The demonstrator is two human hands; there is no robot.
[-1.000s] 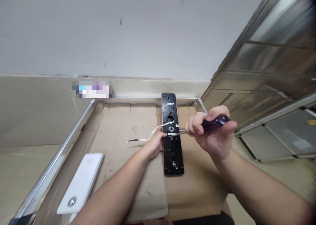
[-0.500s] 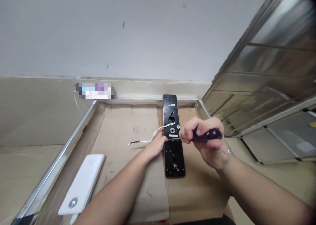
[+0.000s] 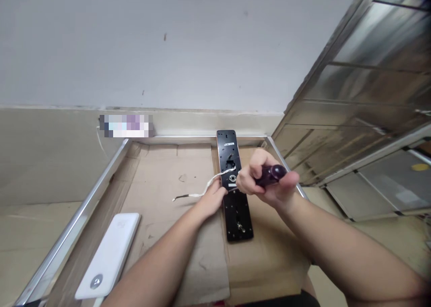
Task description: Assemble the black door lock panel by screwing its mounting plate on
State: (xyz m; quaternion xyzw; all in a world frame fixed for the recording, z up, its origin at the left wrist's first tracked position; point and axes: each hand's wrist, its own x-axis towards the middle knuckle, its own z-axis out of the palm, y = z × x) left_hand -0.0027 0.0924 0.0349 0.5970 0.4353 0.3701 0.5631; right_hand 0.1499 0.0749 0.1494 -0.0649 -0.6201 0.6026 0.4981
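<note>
A long black door-lock panel (image 3: 237, 215) lies back side up, its far end by the frame's rear rail. Metal posts, small screw holes and a white label show on it. My left hand (image 3: 213, 196) is closed on the panel's left edge, thumb on top and the other fingers partly hidden. In my right hand (image 3: 266, 181) is a screwdriver with a dark purple handle (image 3: 274, 174), held above the panel's right side. Its thin shaft crosses the panel towards my left thumb; I cannot tell what the tip touches. A white cable (image 3: 209, 181) runs from the panel to the left.
Cardboard sheets (image 3: 161, 172) line the metal-framed tabletop (image 3: 81, 208). A white power bank-like device (image 3: 109, 257) with a round silver spot lies at the left. A blurred-out object (image 3: 126, 126) stands behind the rear rail. Metal cabinets (image 3: 363, 73) stand at the right.
My right hand has moved slightly left with the screwdriver and its handle has turned. The panel's far end has shifted a little left; my left hand keeps its hold.
</note>
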